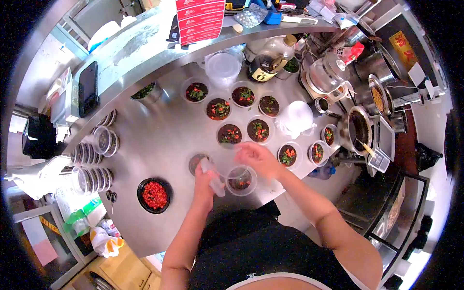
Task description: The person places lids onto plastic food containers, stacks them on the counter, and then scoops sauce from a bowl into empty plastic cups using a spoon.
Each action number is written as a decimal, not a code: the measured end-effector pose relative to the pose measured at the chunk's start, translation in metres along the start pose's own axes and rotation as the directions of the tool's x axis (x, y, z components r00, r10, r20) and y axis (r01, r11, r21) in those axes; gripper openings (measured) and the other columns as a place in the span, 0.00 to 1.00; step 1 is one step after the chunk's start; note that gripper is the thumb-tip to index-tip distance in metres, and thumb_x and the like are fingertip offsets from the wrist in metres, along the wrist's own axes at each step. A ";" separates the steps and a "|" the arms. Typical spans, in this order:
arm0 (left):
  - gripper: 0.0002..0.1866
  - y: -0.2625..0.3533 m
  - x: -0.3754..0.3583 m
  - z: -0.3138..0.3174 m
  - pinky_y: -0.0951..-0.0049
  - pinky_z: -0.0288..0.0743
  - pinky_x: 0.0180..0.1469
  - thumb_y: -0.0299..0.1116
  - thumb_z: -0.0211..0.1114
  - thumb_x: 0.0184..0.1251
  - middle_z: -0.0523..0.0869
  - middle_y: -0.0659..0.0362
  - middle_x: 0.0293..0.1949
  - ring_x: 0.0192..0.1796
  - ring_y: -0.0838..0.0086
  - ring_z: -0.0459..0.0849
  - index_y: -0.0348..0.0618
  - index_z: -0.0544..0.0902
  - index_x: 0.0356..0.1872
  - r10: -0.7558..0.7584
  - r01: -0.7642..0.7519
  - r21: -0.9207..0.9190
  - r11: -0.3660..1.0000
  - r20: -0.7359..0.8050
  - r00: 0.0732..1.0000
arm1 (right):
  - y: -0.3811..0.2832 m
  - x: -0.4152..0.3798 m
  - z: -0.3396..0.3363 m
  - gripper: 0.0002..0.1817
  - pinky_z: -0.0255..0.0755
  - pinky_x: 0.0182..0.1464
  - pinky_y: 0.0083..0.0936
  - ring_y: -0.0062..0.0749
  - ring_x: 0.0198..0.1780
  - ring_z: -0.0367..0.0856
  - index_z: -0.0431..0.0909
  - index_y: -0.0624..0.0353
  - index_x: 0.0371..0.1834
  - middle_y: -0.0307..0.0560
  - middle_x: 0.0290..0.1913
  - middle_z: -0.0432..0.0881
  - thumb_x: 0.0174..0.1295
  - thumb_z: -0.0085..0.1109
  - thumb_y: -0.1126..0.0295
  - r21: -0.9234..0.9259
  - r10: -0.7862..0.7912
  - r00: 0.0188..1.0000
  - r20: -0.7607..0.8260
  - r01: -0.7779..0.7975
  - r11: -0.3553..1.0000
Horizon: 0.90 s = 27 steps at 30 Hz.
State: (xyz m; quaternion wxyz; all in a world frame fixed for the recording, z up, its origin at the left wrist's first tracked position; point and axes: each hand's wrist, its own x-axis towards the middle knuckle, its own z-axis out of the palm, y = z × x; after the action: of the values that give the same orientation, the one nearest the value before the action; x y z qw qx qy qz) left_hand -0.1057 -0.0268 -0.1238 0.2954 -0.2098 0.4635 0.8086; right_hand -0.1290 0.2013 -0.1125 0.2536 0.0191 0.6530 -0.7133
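My left hand [203, 187] is wrapped round a small stack of clear plastic lids [213, 180], held on edge above the steel table. Between the fingers of my right hand [258, 159] is a clear plastic lid [228, 158], partly blurred. Just beneath it sits a clear cup of dark sauce [240, 181] with red and green bits on top. Another sauce cup [197, 164] is partly hidden behind my left hand. Several similar cups stand farther back, among them one sauce cup [229, 134] and another [258, 129]. Left of my hands is a black bowl of chopped red chili [154, 195].
Stacked lidded cups [92, 180] line the left side, with scissors [111, 197] nearby. A large bottle [268, 60], stacked clear containers [223, 66] and a white plastic bag [296, 118] stand at the back. A sauce pot [357, 126] is at the right; a raised shelf [159, 70] overhangs behind.
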 end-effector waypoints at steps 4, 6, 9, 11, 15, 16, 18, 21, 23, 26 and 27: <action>0.31 -0.002 0.024 0.019 0.57 0.78 0.42 0.51 0.60 0.63 0.73 0.60 0.53 0.50 0.66 0.76 0.56 0.62 0.64 -0.033 0.033 -0.010 0.999 -0.041 0.999 | 0.007 0.052 -0.015 0.13 0.73 0.51 0.40 0.48 0.44 0.80 0.81 0.60 0.49 0.52 0.42 0.82 0.63 0.55 0.72 -0.678 -0.397 0.843 -0.362 0.054 0.733; 0.30 -0.012 0.047 0.029 0.57 0.77 0.44 0.53 0.60 0.63 0.72 0.61 0.53 0.52 0.66 0.75 0.56 0.62 0.63 -0.093 0.097 0.028 0.995 -0.109 0.990 | 0.031 0.086 -0.027 0.12 0.72 0.50 0.42 0.50 0.43 0.78 0.82 0.60 0.46 0.54 0.40 0.81 0.60 0.54 0.73 -0.783 -0.520 0.773 -0.364 0.049 0.620; 0.32 -0.004 0.062 0.050 0.58 0.74 0.48 0.55 0.59 0.64 0.71 0.61 0.55 0.55 0.66 0.73 0.55 0.62 0.64 -0.174 0.183 0.056 0.982 -0.136 0.975 | 0.043 0.107 -0.024 0.12 0.71 0.49 0.43 0.50 0.44 0.76 0.82 0.60 0.43 0.53 0.39 0.79 0.57 0.55 0.73 -0.889 -0.559 0.759 -0.333 -0.056 0.454; 0.34 -0.006 0.069 0.054 0.59 0.72 0.51 0.55 0.59 0.64 0.71 0.60 0.57 0.57 0.66 0.72 0.55 0.60 0.66 -0.145 0.156 0.089 0.984 -0.119 0.982 | 0.049 0.114 -0.020 0.12 0.71 0.48 0.42 0.49 0.44 0.75 0.83 0.59 0.42 0.51 0.39 0.79 0.55 0.56 0.73 -0.910 -0.578 0.745 -0.333 -0.094 0.403; 0.39 -0.024 0.075 0.045 0.66 0.65 0.61 0.49 0.61 0.65 0.67 0.53 0.64 0.63 0.65 0.68 0.40 0.55 0.70 0.016 -0.005 0.108 0.994 -0.109 0.994 | 0.056 0.117 -0.012 0.10 0.71 0.46 0.41 0.46 0.44 0.75 0.84 0.55 0.39 0.48 0.39 0.79 0.54 0.57 0.71 -0.872 -0.609 0.679 -0.409 -0.095 0.480; 0.41 -0.026 0.074 0.044 0.69 0.63 0.64 0.46 0.62 0.65 0.65 0.49 0.66 0.65 0.64 0.66 0.34 0.54 0.71 0.043 -0.033 0.092 0.995 -0.118 0.992 | 0.056 0.117 -0.012 0.10 0.71 0.46 0.41 0.46 0.44 0.76 0.84 0.53 0.38 0.48 0.39 0.79 0.54 0.57 0.71 -0.854 -0.597 0.673 -0.438 -0.105 0.509; 0.41 -0.027 0.075 0.043 0.68 0.60 0.66 0.46 0.62 0.66 0.65 0.49 0.67 0.67 0.64 0.65 0.34 0.54 0.71 0.083 -0.073 0.112 0.991 -0.092 0.992 | 0.056 0.121 -0.014 0.09 0.71 0.46 0.42 0.45 0.44 0.76 0.84 0.52 0.38 0.48 0.40 0.79 0.55 0.58 0.70 -0.894 -0.653 0.645 -0.398 -0.113 0.434; 0.41 -0.028 0.077 0.039 0.68 0.58 0.68 0.46 0.62 0.66 0.65 0.48 0.67 0.67 0.64 0.65 0.34 0.54 0.72 0.097 -0.088 0.121 0.989 -0.064 0.993 | 0.052 0.124 -0.014 0.09 0.71 0.46 0.42 0.45 0.45 0.76 0.84 0.52 0.37 0.48 0.40 0.79 0.56 0.57 0.70 -0.901 -0.627 0.666 -0.404 -0.169 0.401; 0.41 -0.030 0.079 0.034 0.67 0.58 0.68 0.46 0.62 0.66 0.65 0.48 0.67 0.68 0.64 0.65 0.34 0.54 0.72 0.098 -0.090 0.142 0.986 -0.046 0.994 | 0.050 0.122 -0.013 0.09 0.71 0.46 0.42 0.45 0.46 0.76 0.83 0.53 0.38 0.48 0.40 0.79 0.57 0.56 0.69 -0.903 -0.568 0.716 -0.406 -0.217 0.372; 0.41 -0.038 0.073 0.023 0.67 0.59 0.68 0.46 0.62 0.66 0.64 0.47 0.68 0.68 0.64 0.64 0.34 0.54 0.72 0.089 -0.079 0.264 0.961 -0.027 0.996 | 0.046 0.103 -0.006 0.11 0.71 0.47 0.42 0.45 0.46 0.76 0.82 0.55 0.41 0.48 0.40 0.79 0.58 0.54 0.70 -0.928 -0.445 0.818 -0.365 -0.282 0.243; 0.41 -0.038 0.064 0.018 0.67 0.59 0.68 0.45 0.62 0.66 0.64 0.47 0.68 0.68 0.65 0.64 0.34 0.53 0.72 0.072 -0.056 0.343 0.938 -0.034 0.997 | 0.041 0.092 0.001 0.11 0.71 0.47 0.42 0.44 0.47 0.76 0.82 0.56 0.42 0.48 0.40 0.80 0.58 0.53 0.71 -0.936 -0.388 0.853 -0.349 -0.301 0.180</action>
State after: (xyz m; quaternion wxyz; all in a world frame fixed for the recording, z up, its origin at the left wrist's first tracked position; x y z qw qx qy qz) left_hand -0.1282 0.0226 -0.1782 0.2900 -0.1586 0.6100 0.7202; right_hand -0.1927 0.1689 -0.1831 -0.0026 0.0238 0.9949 -0.0980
